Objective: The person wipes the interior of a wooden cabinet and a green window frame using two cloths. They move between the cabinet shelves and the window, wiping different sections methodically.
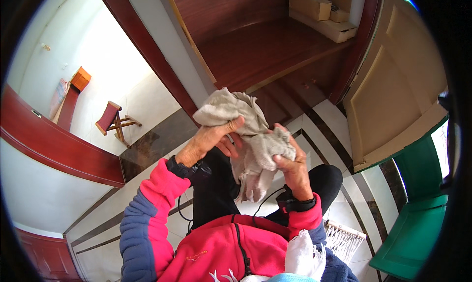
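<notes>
A crumpled beige cloth is held up between both hands, above my lap. My left hand grips its upper left bunch, thumb on top and fingers partly beneath. My right hand has hold of a bunched fold on the other side. The rest of the cloth hangs in loose folds between my knees. What lies behind the cloth is mostly hidden.
Ahead is a dark red wooden platform carrying cardboard boxes. A tan panelled door stands at the right, above a green panel. Through the left doorway stands a folding stool. A woven-cord seat is beside me.
</notes>
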`<state>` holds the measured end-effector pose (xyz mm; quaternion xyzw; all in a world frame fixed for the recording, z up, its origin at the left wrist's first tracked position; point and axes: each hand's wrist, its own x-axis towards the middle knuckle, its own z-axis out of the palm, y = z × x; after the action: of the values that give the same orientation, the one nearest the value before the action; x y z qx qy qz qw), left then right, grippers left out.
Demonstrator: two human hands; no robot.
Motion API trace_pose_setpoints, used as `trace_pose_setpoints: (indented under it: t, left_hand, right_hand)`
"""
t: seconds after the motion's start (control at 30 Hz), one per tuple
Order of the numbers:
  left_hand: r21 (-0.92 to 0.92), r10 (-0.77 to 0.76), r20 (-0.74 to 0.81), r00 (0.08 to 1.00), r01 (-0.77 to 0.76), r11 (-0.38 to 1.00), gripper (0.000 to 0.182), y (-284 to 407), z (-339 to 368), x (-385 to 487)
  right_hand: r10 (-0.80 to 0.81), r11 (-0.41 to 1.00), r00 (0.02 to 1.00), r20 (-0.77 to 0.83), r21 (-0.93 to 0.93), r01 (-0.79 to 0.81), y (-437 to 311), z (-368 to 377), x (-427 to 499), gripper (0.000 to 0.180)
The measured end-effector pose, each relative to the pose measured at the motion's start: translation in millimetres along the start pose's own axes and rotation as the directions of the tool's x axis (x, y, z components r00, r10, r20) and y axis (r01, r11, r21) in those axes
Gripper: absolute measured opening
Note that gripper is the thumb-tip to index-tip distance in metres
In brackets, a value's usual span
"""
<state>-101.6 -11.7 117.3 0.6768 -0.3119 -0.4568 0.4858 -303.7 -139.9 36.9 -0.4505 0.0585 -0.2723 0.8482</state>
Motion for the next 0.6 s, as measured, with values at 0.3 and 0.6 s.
trace_pose_setpoints:
  t: [0.3, 0.6]
  left_hand:
    - [0.241, 0.516, -0.134, 0.846, -0.477, 0.845, 0.05, 35, -27, 34]
    - [0.447, 0.539, -0.278, 0.795, -0.39, 0.805, 0.042, 74, -54, 110]
  right_hand:
    - [-0.059, 0.954, 0.977, -0.206, 0.278, 0.116, 1, -48, -4, 0.071]
    - [-0.014, 0.947, 0.97, -0.244, 0.309, 0.091, 7, -66, -10, 0.066]
